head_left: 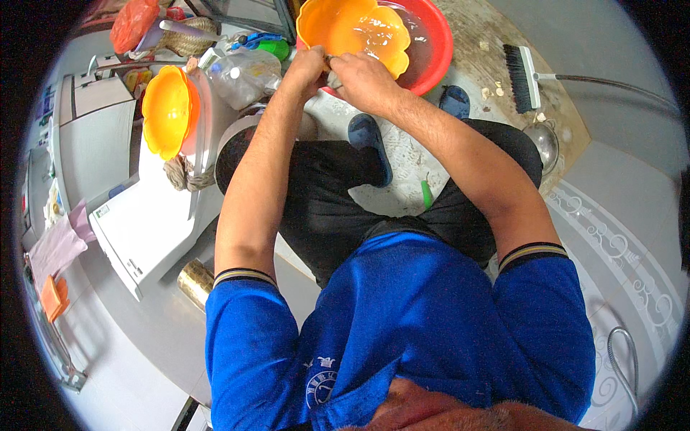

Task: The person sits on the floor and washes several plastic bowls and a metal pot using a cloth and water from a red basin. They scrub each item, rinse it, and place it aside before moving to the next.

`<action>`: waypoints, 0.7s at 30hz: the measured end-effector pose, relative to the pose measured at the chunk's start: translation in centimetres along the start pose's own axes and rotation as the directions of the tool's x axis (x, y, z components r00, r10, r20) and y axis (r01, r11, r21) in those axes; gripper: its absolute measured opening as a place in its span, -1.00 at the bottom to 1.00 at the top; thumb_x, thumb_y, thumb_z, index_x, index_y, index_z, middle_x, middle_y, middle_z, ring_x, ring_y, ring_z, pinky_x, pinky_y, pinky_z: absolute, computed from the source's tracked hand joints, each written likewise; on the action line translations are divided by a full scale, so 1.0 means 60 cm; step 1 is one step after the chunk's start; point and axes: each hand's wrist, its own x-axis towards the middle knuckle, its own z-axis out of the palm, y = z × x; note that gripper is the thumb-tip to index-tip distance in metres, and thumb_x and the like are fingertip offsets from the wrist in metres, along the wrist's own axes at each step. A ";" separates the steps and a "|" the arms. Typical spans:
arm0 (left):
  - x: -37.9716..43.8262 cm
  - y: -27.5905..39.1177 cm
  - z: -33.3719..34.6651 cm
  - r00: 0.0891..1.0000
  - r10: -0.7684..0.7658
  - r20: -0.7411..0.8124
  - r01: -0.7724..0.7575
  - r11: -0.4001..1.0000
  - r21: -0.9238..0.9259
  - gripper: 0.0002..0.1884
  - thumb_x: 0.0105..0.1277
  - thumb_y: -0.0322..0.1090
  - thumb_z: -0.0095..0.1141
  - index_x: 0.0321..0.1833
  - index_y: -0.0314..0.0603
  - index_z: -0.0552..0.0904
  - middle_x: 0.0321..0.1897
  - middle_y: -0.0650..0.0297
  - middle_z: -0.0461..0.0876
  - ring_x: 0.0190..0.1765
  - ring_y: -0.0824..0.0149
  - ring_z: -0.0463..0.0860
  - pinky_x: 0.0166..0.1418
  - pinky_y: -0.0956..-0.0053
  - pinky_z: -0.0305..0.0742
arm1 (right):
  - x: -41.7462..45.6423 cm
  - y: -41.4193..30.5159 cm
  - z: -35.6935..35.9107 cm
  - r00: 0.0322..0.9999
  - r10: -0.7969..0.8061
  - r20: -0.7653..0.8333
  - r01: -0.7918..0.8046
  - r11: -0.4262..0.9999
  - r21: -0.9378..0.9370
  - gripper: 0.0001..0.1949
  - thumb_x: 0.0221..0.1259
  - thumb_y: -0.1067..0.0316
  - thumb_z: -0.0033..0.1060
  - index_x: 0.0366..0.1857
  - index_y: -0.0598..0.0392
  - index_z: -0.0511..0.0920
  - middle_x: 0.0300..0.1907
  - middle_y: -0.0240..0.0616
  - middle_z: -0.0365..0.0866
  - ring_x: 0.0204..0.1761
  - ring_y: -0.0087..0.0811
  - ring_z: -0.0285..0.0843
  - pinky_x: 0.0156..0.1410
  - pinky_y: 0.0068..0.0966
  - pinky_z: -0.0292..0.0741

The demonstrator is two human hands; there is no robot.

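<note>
Near the top of the head view, my left hand (pixel 307 65) and my right hand (pixel 364 76) meet at the near rim of the basins. Their fingers pinch a small greyish piece (pixel 334 81); it is mostly covered, and I cannot tell what it is. Right beyond them, a scalloped orange-yellow bowl (pixel 350 27) with a wet, shiny inside sits tilted in a red basin (pixel 443 48). Dark, murky water shows in the basin on the bowl's right.
A second scalloped orange bowl (pixel 167 113) stands at left by a plastic bag (pixel 245 78). Below it are a knotted cloth (pixel 186 175) and a white appliance (pixel 151 231). At right lie a brush (pixel 520 78) and a metal strainer (pixel 542 143). A green pepper (pixel 427 194) lies between my legs.
</note>
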 end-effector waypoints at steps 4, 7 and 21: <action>-0.023 0.028 -0.002 0.998 -0.058 -0.022 0.060 0.994 0.096 -0.56 0.59 -0.21 -0.21 0.35 -0.38 0.41 0.16 -0.09 0.61 0.08 -0.04 0.72 0.15 0.01 0.66 | -0.021 0.045 -0.009 0.993 -0.035 0.116 0.031 0.999 0.037 -0.59 0.02 0.35 0.45 0.03 0.08 0.62 -0.08 -0.10 0.68 0.07 0.02 0.64 0.19 -0.06 0.55; -0.008 0.025 -0.027 0.994 -0.074 0.077 0.071 0.996 0.046 -0.47 0.62 -0.22 -0.28 0.52 -0.42 0.23 0.42 -0.20 0.42 0.36 -0.15 0.59 0.41 -0.10 0.54 | -0.041 0.092 -0.029 0.984 -0.069 0.164 0.096 0.982 -0.164 -0.60 0.03 0.39 0.40 0.04 0.00 0.64 -0.02 -0.19 0.67 0.13 -0.03 0.61 0.24 -0.04 0.50; 0.001 0.024 -0.015 0.994 -0.001 0.113 -0.005 0.999 0.050 -0.54 0.55 -0.23 -0.20 0.38 -0.39 0.41 0.23 -0.12 0.62 0.15 -0.10 0.74 0.08 -0.07 0.74 | -0.033 0.041 -0.002 0.996 -0.094 0.015 0.092 0.990 0.106 -0.53 0.05 0.20 0.44 0.07 0.15 0.65 0.09 -0.04 0.67 0.21 0.02 0.59 0.35 -0.09 0.50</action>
